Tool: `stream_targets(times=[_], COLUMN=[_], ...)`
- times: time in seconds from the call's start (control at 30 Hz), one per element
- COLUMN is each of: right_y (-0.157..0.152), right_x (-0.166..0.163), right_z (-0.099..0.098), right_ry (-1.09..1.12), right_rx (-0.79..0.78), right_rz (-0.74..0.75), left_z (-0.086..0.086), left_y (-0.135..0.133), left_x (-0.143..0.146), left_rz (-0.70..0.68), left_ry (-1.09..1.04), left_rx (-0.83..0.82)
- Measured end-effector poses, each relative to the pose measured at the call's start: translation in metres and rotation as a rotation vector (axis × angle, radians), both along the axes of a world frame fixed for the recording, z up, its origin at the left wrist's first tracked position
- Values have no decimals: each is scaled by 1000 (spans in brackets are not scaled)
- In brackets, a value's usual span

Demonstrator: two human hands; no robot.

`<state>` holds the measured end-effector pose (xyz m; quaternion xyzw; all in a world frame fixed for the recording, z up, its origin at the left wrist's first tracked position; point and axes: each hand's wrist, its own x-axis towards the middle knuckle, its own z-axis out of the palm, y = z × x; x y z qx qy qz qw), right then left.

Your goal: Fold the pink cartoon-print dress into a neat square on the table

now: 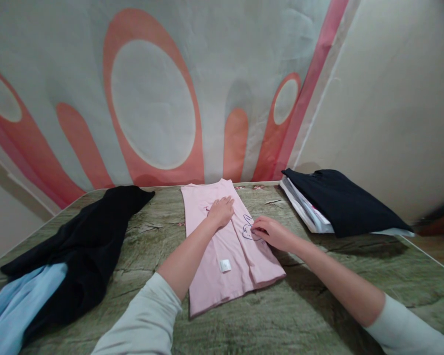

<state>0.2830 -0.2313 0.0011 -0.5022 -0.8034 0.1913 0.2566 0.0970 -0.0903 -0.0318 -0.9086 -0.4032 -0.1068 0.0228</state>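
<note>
A pink T-shirt [207,283] lies on the table in a long folded shape, its narrow end toward the wall. My left hand [221,212] rests flat on its upper middle, fingers stretched out and pointing away from me. At the right side of the shirt, my right hand [276,233] has its thumb and fingers pinched together on the fabric, beside a dark line drawing of a rabbit [247,230]. The fingers partly cover that drawing. A small white label [225,266] shows on the lower part of the shirt, where a few creases run lengthwise.
Black clothing [92,246] lies loosely on the left, with a light blue garment [25,301] next to it. To the right is a stack of folded clothes topped by a black one [350,199]. The wood-patterned tabletop [151,241] meets a patterned wall covering [214,59] behind.
</note>
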Motion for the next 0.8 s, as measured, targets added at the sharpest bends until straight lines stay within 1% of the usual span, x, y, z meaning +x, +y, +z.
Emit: stream_targets(times=[0.1, 0.2, 0.3, 0.37, 0.47, 0.53, 0.63, 0.7, 0.8], right_y=[-11, -39, -63, -72, -79, -86, -99, -106, -109], right_x=[5, 14, 20, 23, 25, 23, 16, 6, -8], right_z=[0, 7, 13, 14, 16, 20, 29, 29, 18], right_ry=[-21, -39, -37, -24, 23, 63, 79, 81, 121], right_rx=[-32, -120, -226, -260, -287, -322, -337, -307, -214], right_rz=[2, 70, 135, 109, 27, 14, 42, 24, -87], left_z=[-1, 0, 6, 13, 20, 21, 14, 8, 1], left_y=[9, 14, 11, 1, -24, -45, -69, -73, -66], left_x=[-5, -7, -5, -3, 0, 0, -3, -5, -7], left_rz=[-30, -41, -19, -36, -126, -175, -216, -204, -152], left_ry=[0, -2, 25, 33, -1, -27, -27, -16, -5], left_rx=[-10, -14, -1, 27, 48, 6, -75, -105, -127])
